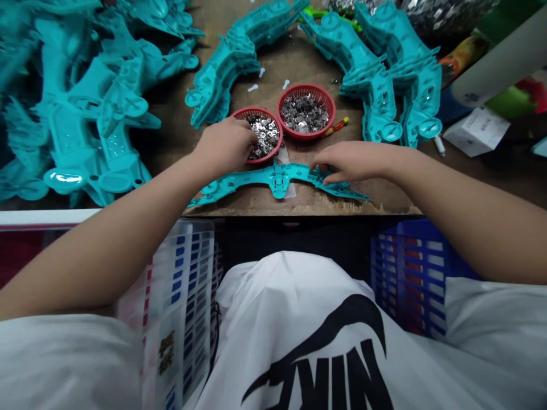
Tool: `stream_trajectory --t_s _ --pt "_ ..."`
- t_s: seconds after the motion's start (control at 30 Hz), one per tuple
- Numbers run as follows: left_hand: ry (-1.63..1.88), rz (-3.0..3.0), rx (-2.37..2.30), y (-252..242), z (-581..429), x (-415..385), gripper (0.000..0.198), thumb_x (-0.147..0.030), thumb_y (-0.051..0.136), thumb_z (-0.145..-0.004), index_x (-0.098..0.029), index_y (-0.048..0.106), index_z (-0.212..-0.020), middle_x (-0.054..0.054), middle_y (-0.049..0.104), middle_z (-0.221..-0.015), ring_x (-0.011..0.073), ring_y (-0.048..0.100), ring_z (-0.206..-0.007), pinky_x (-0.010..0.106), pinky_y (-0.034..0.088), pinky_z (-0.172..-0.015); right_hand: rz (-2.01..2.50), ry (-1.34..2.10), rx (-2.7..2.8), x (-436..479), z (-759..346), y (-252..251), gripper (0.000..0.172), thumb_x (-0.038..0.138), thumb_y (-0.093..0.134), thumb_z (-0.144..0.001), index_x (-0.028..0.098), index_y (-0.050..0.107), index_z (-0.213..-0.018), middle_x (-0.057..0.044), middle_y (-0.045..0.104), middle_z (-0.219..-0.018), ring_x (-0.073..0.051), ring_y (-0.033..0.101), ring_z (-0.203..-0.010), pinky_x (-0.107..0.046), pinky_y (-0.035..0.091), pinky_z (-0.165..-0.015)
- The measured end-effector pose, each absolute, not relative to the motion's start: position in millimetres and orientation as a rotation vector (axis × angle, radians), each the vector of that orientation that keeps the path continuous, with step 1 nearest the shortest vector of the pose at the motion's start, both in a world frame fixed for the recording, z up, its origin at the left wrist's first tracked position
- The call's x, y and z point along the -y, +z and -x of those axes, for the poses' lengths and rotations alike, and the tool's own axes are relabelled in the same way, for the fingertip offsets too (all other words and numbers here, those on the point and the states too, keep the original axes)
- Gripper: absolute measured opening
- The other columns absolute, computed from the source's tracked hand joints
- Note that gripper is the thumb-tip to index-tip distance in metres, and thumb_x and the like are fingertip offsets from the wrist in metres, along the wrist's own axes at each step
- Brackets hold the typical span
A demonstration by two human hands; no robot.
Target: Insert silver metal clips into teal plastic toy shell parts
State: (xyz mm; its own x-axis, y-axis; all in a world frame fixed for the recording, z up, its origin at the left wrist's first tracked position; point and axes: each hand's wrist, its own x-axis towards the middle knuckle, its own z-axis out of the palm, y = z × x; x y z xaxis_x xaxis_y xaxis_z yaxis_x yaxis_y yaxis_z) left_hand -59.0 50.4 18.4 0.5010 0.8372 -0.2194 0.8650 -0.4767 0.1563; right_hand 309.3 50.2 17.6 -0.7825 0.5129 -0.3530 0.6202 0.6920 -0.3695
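A long teal plastic part (280, 181) lies along the table's front edge. My left hand (226, 145) reaches over the rim of the left red basket (278, 149), which holds small metal clips; its fingertips are among the clips and partly hidden. Over the right half of the teal part is my right hand (342, 162), its fingers bent and near or touching the part; whether a small piece is between them cannot be made out. Right beside the first basket stands another red basket (305, 136) with metal pieces.
Teal parts (81, 125) are heaped at the left. More teal stacks (226, 62) (371, 85) stand behind the baskets and at the right. A screwdriver (337, 126), a white box (476, 131) and a marker (440, 146) lie at the right. Plastic crates (183, 307) (410, 273) sit below the edge.
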Motion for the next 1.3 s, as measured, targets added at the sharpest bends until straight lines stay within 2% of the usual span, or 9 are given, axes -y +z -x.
stream_trajectory --t_s 0.1,0.23,0.4,0.63,0.87,1.13,1.3 --pt "-0.194 -2.453 -1.588 11.3 59.4 -51.7 0.054 -0.040 0.055 -0.120 -0.027 0.097 -0.152 0.018 0.085 -0.166 0.0450 0.073 -0.165 0.058 0.065 -0.131 -0.899 -0.703 -2.691 -50.2 -308.3 18.4 0.038 0.033 0.090 -0.107 0.031 0.089 -0.144 -0.005 0.094 -0.115 -0.027 0.081 -0.092 -0.037 0.048 -0.080" --pt "-0.116 -2.537 -1.546 5.3 61.3 -54.8 0.054 -0.041 0.052 -0.121 -0.028 0.098 -0.145 0.018 0.090 -0.151 0.0434 0.077 -0.154 0.056 0.071 -0.120 -0.918 -0.705 -2.672 -50.4 -307.7 18.8 0.035 0.033 0.092 -0.107 0.030 0.089 -0.142 -0.005 0.094 -0.116 -0.027 0.081 -0.093 -0.037 0.047 -0.079" --pt "-0.075 -2.509 -1.546 3.9 62.5 -55.4 0.050 -0.046 0.056 -0.125 -0.026 0.098 -0.145 0.018 0.089 -0.148 0.0431 0.076 -0.152 0.058 0.069 -0.124 -0.926 -0.700 -2.651 -49.3 -306.0 20.6 0.037 0.032 0.092 -0.107 0.029 0.089 -0.144 -0.007 0.095 -0.123 -0.028 0.083 -0.098 -0.037 0.048 -0.081" --pt "-0.034 -2.602 -1.627 6.4 48.0 -44.0 0.044 -0.035 0.064 -0.117 -0.025 0.097 -0.145 0.020 0.090 -0.149 0.0451 0.079 -0.150 0.052 0.071 -0.108 -0.943 -0.707 -2.575 -47.7 -300.9 26.8 0.037 0.038 0.086 -0.111 0.024 0.086 -0.145 -0.013 0.094 -0.129 -0.031 0.083 -0.101 -0.038 0.048 -0.083" --pt "-0.064 -2.604 -1.642 -0.6 38.2 -42.3 0.043 -0.025 0.061 -0.118 -0.021 0.100 -0.134 0.021 0.092 -0.143 0.0464 0.083 -0.147 0.055 0.071 -0.112 -0.932 -0.693 -2.594 -48.4 -303.5 21.9 0.043 0.041 0.083 -0.111 0.024 0.084 -0.150 -0.015 0.094 -0.136 -0.034 0.084 -0.105 -0.040 0.052 -0.085" --pt "0.049 -2.606 -1.639 -10.8 40.6 -48.4 0.035 -0.021 0.067 -0.115 -0.027 0.096 -0.133 0.017 0.093 -0.137 0.0448 0.085 -0.144 0.054 0.073 -0.112 -0.968 -0.706 -2.575 -46.8 -300.8 22.5 0.047 0.041 0.084 -0.111 0.025 0.085 -0.156 -0.016 0.094 -0.143 -0.035 0.085 -0.110 -0.040 0.052 -0.087" --pt "0.108 -2.623 -1.595 -14.5 47.7 -51.5 0.026 -0.024 0.071 -0.113 -0.026 0.094 -0.125 0.016 0.092 -0.131 0.0436 0.084 -0.141 0.052 0.074 -0.105 -1.000 -0.701 -2.532 -45.7 -298.7 27.1 0.052 0.043 0.085 -0.112 0.025 0.085 -0.160 -0.014 0.095 -0.135 -0.033 0.083 -0.105 -0.040 0.051 -0.084"
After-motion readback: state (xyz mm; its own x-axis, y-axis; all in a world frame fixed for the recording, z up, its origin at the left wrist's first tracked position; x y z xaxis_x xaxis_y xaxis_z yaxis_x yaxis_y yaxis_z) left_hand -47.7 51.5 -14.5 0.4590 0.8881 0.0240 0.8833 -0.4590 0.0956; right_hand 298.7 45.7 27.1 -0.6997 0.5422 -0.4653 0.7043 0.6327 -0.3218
